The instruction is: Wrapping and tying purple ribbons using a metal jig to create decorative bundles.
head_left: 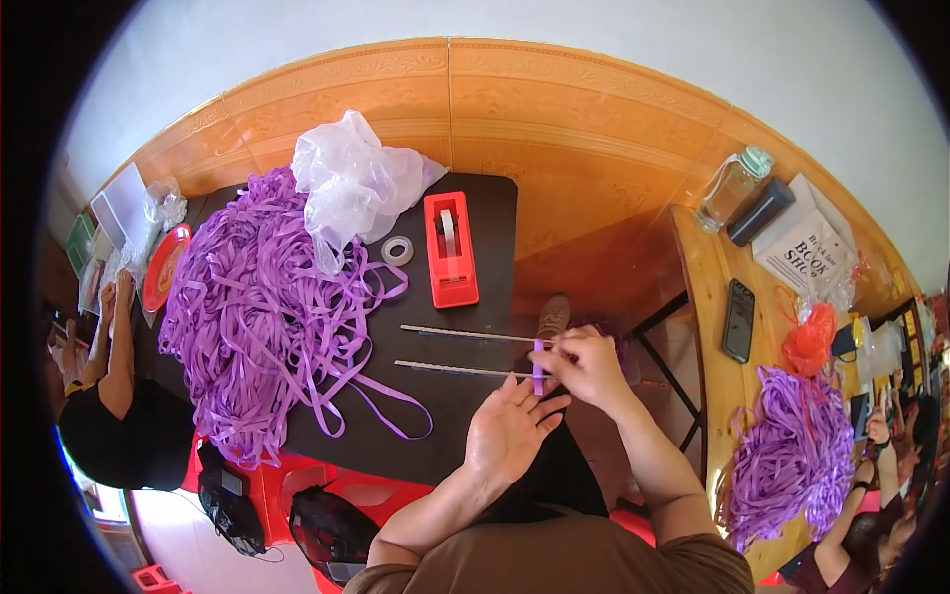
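Two thin silvery rods [460, 370] lie roughly parallel over the right edge of the dark table. A short purple ribbon strip [538, 367] runs across both near their right ends. My right hand [586, 363] pinches at this ribbon with thumb and fingers, close to the rod ends. Palm up, my left hand [510, 426] sits just below the lower rod, its fingers stretched out toward the ribbon. Nothing shows in the left palm. A large heap of purple ribbon [262, 307] covers the left part of the table, and one loose loop reaches toward the rods.
On the dark table [396, 431] are a red tape dispenser [451, 287], a tape roll [398, 250] and a plastic bag [356, 178]. A wooden table [708, 297] at right holds a phone [738, 320], a bottle [727, 193] and more ribbon [792, 455]. Other people sit at both sides.
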`<action>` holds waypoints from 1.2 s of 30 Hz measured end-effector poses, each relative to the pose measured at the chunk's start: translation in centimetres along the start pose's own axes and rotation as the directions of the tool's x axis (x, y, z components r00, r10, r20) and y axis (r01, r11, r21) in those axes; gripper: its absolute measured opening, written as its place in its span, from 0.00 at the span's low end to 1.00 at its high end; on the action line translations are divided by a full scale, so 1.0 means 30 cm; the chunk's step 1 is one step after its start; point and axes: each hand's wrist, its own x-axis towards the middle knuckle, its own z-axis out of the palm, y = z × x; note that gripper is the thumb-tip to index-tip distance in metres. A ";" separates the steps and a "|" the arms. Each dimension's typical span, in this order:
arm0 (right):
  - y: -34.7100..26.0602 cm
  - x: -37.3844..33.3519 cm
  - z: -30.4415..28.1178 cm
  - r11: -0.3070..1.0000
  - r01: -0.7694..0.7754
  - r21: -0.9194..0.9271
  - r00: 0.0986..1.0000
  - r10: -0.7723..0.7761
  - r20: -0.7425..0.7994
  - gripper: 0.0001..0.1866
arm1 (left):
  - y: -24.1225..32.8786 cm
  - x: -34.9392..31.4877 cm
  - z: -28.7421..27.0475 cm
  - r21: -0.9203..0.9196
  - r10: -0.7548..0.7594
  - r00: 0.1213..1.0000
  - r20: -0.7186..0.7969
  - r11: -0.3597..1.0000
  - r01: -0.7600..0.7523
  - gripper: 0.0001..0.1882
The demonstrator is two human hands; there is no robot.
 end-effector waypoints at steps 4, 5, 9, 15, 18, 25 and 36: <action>0.101 -0.071 0.029 0.694 -0.185 0.696 0.982 0.165 0.097 0.10 | 0.002 0.000 0.006 0.030 0.002 1.000 -0.022 1.000 -0.002 0.31; 0.112 -0.083 0.030 0.564 -0.262 0.783 0.961 0.224 0.160 0.11 | 0.003 0.000 0.003 0.035 -0.003 1.000 -0.020 0.999 0.003 0.32; 0.131 -0.070 0.039 0.505 -0.305 0.807 0.952 0.185 0.244 0.13 | 0.006 0.000 0.006 0.027 -0.001 1.000 -0.025 1.000 0.002 0.32; 0.160 -0.049 0.084 0.255 -0.372 0.893 0.928 0.086 0.362 0.26 | 0.003 -0.003 0.010 0.019 -0.010 1.000 -0.022 1.000 0.010 0.32; 0.141 -0.057 0.101 0.112 -0.368 0.923 0.927 -0.029 0.373 0.30 | 0.002 -0.004 0.008 0.011 -0.015 1.000 -0.009 1.000 0.015 0.32; 0.162 -0.067 0.112 0.088 -0.378 0.921 0.925 0.008 0.379 0.27 | 0.005 0.000 0.008 0.010 -0.018 1.000 -0.013 1.000 0.018 0.33; 0.156 -0.081 0.139 0.340 -0.107 0.935 0.991 0.110 0.073 0.12 | 0.001 0.003 -0.001 0.039 -0.009 1.000 -0.024 0.999 0.010 0.33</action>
